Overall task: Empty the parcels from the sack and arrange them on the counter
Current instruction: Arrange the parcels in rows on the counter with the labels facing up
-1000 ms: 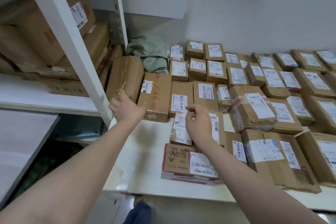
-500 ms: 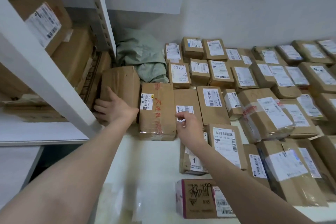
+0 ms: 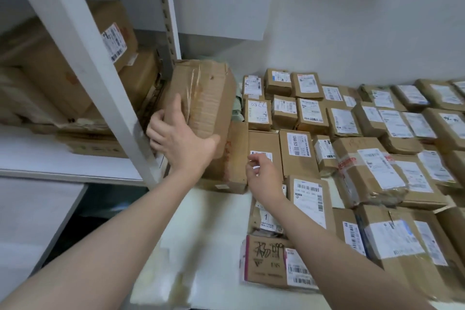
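The left grip (image 3: 180, 138) clasps a large taped brown cardboard box (image 3: 206, 98) at ten o'clock; the right grip (image 3: 264, 173), loosely curled, holds nothing.

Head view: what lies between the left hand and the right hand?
A brown parcel with red writing, partly hidden by the box the left hand grips; head view.

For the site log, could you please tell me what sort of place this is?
Probably a parcel pickup or sorting room: labelled cardboard parcels lie in rows on a white counter, and larger boxes fill the white shelf rack.
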Available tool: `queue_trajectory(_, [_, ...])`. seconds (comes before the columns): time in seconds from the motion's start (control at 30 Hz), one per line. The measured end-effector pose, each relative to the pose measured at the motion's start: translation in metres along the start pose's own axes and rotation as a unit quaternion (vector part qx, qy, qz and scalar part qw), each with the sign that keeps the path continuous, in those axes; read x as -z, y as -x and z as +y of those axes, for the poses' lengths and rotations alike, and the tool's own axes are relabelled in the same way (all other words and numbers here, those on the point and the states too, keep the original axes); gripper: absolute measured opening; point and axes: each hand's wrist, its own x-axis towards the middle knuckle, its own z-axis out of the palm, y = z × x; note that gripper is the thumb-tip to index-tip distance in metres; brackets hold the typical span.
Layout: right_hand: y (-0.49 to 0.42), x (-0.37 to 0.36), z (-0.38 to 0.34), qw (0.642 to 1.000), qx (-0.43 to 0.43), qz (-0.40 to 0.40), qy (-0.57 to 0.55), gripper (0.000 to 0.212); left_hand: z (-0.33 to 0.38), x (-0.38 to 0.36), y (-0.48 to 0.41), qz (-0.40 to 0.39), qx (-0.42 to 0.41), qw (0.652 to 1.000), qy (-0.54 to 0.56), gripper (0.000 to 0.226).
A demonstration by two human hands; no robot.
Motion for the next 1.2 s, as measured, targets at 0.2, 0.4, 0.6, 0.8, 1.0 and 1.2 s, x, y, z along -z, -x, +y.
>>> queue_trajectory(0.2, [0.036, 0.022, -0.018, 0.952, -0.166, 0.005, -0.256, 0.047, 0.006, 0.024, 0.035, -0.265, 0.347, 0.691, 0.576, 0.041])
queue_trajectory(0.4, [0.056, 0.053, -0.022, 0.817, -0.246, -0.185, -0.488, 0.067, -0.046, 0.027, 0.080, -0.362, 0.410, 0.530, 0.648, 0.028])
queue_trajectory(0.6, [0.068, 0.055, -0.015, 0.818, -0.190, -0.170, -0.515, 0.084, -0.046, 0.018, 0.089, -0.283, 0.328, 0.745, 0.507, 0.030])
queue_trajectory(0.8, [0.073, 0.052, -0.017, 0.893, -0.122, -0.128, -0.414, 0.073, -0.063, 0.044, 0.067, -0.386, 0.366, 0.676, 0.510, 0.077])
queue_trajectory(1.0, [0.077, 0.045, -0.034, 0.873, -0.139, -0.199, -0.422, 0.049, -0.061, 0.049, 0.075, -0.388, 0.343, 0.775, 0.363, 0.050])
queue_trajectory(1.2, [0.080, 0.020, -0.026, 0.927, -0.109, -0.203, -0.296, 0.049, -0.085, 0.067, 0.065, -0.432, 0.357, 0.757, 0.335, 0.075])
